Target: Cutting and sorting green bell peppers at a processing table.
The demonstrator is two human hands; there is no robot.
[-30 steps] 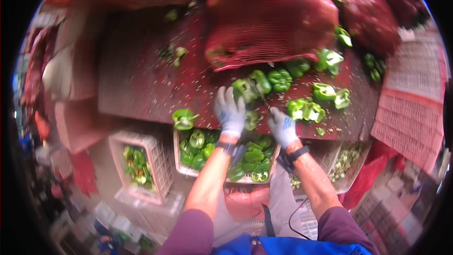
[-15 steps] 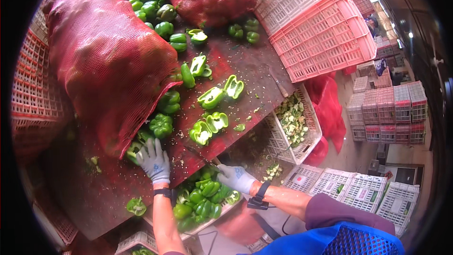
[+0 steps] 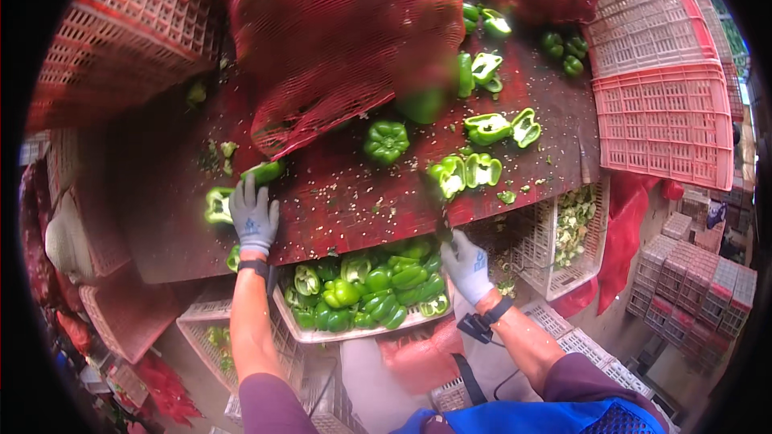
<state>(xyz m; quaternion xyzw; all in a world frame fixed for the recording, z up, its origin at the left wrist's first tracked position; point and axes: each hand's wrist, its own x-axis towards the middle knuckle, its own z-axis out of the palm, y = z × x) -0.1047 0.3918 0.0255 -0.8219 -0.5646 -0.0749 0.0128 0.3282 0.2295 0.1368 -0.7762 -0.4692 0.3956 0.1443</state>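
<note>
My left hand, in a pale grey glove, lies on the dark red tabletop with its fingers stretched out. Its left side is against a cut green pepper half, and a green pepper piece sits just past its fingertips. Gloved the same way, my right hand is closed round a knife at the table's near edge; the blade points away and is blurred. One whole green pepper stands between the hands, farther back. Opened pepper halves lie beyond the knife.
A full red mesh sack bulks over the far side. Below the near edge, a white crate holds green peppers. Another white crate, with pepper scraps, is at right. Stacked pink crates border the table's right; orange-red crates stand far left.
The view has turned, shifting the scene. My left hand has moved left, away from the sack's mouth and the whole pepper. My right hand keeps the knife, which now points more directly away.
</note>
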